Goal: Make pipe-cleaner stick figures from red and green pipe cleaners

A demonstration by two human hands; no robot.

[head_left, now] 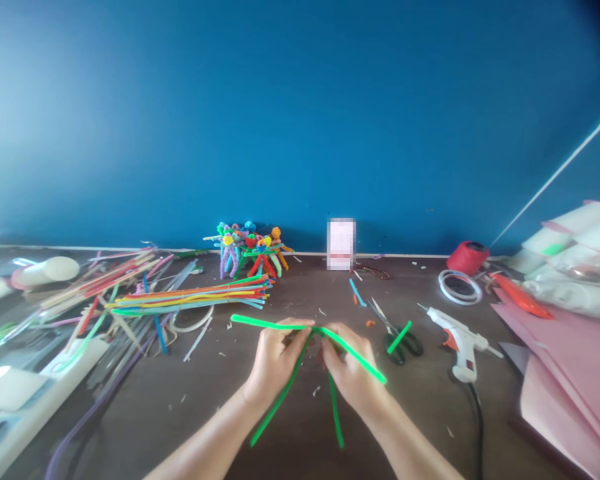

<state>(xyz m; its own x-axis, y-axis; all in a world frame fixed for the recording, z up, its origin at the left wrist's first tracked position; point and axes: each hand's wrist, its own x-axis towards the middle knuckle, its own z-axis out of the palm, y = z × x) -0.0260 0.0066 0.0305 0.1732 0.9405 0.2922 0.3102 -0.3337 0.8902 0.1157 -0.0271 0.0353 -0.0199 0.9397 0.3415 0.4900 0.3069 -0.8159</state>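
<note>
Green pipe cleaners [357, 358] are pinched where they meet, between my two hands at the middle of the table. My left hand [276, 357] is closed on them with thumb and fingertips; one green end sticks out to the left and another hangs down toward me. Close beside it, my right hand [351, 363] pinches the same green pieces. One end runs across its back to the right, and one dangles below. The fingertips hide how the pieces join. Right of my hands lie scissors [394, 331] with a short green piece [399, 337] across them.
Colourful pipe-cleaner figures [253, 250] stand by the blue wall, behind a bundle of pipe cleaners [195, 295]. Craft sticks and strips [105, 283] clutter the left. At right are a corded glue gun [459, 340], red thread spool [467, 257], white ring [460, 287] and pink sheets [570, 373].
</note>
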